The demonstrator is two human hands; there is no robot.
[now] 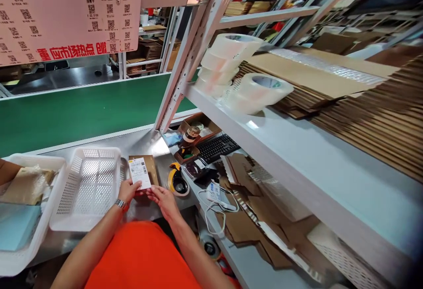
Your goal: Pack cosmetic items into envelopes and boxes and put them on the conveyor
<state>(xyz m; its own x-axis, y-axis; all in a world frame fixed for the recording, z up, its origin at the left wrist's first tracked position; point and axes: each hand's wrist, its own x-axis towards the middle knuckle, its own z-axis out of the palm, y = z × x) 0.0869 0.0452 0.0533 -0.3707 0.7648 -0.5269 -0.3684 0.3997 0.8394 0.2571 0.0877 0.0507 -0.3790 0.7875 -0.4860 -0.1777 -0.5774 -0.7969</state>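
Observation:
A white printed label point(139, 172) is held over a small brown cardboard box point(151, 170) on the metal bench. My left hand point(128, 190) is closed on the label's lower left edge, with a watch on the wrist. At the label's lower right corner, the fingers of my right hand point(162, 197) are pinched together on it. A yellow tape dispenser point(177, 180) stands just right of the box. Left of my left hand is a white perforated basket point(86, 187) with nothing visible inside.
Another white basket point(49, 218) holds packages at the far left. A green conveyor point(99, 106) runs behind the bench. On the right are a shelf point(297, 157) with tape rolls point(257, 93) and stacked cardboard, a black keyboard point(217, 148), a white cable and loose cardboard below.

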